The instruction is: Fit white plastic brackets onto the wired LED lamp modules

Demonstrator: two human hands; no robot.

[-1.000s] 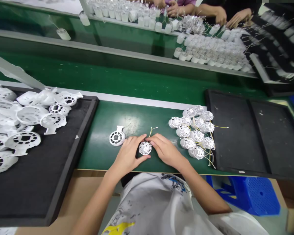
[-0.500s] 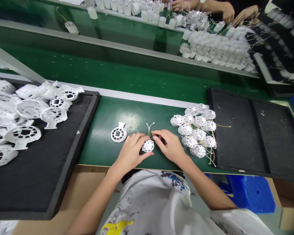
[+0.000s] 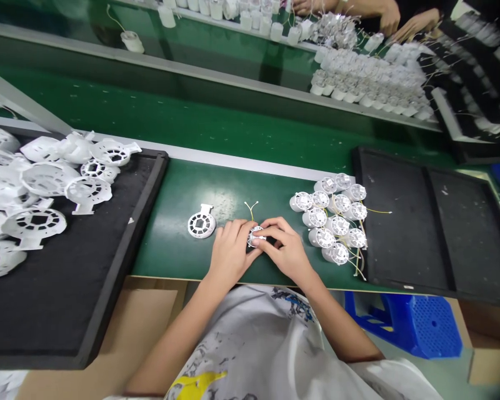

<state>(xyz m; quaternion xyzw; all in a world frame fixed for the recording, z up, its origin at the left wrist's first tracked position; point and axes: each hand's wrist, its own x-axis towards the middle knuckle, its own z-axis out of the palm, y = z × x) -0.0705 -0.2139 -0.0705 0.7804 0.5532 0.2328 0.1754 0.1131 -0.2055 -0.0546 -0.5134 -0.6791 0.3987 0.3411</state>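
My left hand [image 3: 231, 253] and my right hand [image 3: 284, 249] meet on the green bench top, both closed round one small white round part [image 3: 255, 235] with thin yellow wires [image 3: 250, 209] sticking up behind it. My right fingers press over its top. A flat white slotted disc with a tab [image 3: 201, 223] lies just left of my left hand. A cluster of several similar small white wired parts [image 3: 332, 220] sits just right of my right hand.
A black tray [image 3: 120, 261] at left holds several large white slotted housings [image 3: 45, 189]. A black tray [image 3: 433, 222] with nothing visible in it lies at right. Beyond a green conveyor belt [image 3: 191, 119], other people's hands [image 3: 389, 22] work among many white parts [image 3: 370, 78]. A blue stool [image 3: 416, 322] stands below.
My two hands have closed in together over the small round part, the right fingers now covering its top. The view has shifted slightly.
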